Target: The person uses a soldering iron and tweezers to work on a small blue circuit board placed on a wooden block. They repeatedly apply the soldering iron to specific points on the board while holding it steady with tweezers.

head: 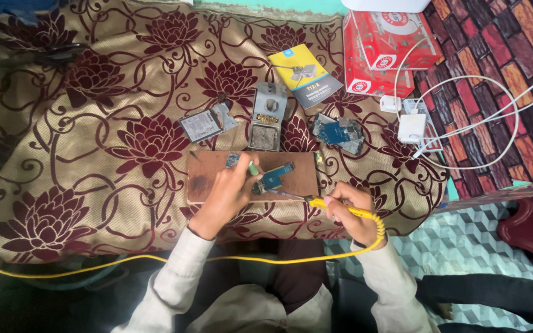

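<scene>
My right hand (348, 209) grips a yellow-handled soldering iron (334, 205), its metal tip reaching left to a small blue circuit board (276, 177). That board lies on a brown wooden block (208, 179). My left hand (226, 192) rests on the block just left of the board and pinches a thin green-tipped tool (252, 167) that touches the board's edge. A yellow cord (155, 259) runs from the iron across my lap.
A grey metal iron stand (268, 117) sits beyond the block. A phone part (208, 123) lies left of it and a blue board (340, 132) right. A yellow booklet (305, 75), red boxes (384, 49) and white chargers (411, 126) lie at the far right.
</scene>
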